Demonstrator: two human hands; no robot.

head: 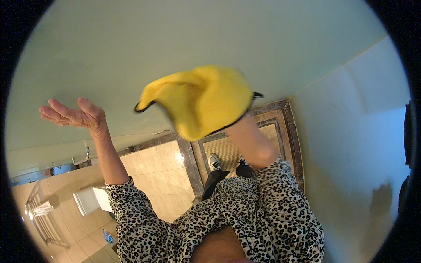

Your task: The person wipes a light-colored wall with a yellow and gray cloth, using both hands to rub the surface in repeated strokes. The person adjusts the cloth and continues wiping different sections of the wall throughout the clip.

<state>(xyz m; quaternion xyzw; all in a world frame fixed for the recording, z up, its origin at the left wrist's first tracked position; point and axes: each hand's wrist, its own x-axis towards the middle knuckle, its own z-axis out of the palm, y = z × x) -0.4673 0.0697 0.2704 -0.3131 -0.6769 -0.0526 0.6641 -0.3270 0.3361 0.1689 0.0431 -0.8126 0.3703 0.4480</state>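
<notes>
A yellow cloth with a dark edging is spread over my right hand, with its left corner folding down. The cloth is blurred by motion and hides the fingers; only the bare right forearm shows beneath it. Behind the cloth stands a large, smooth, pale green upright surface, and I cannot tell whether the cloth touches it. To the left, my left hand is raised with nothing in it. Its fingers are apart and lie close to the same surface; contact is unclear.
My shoes stand on a ribbed mat framed by dark marble. A pale wall rises at right. Through an opening at left are a tiled floor, a white toilet, a towel rack and a blue bottle.
</notes>
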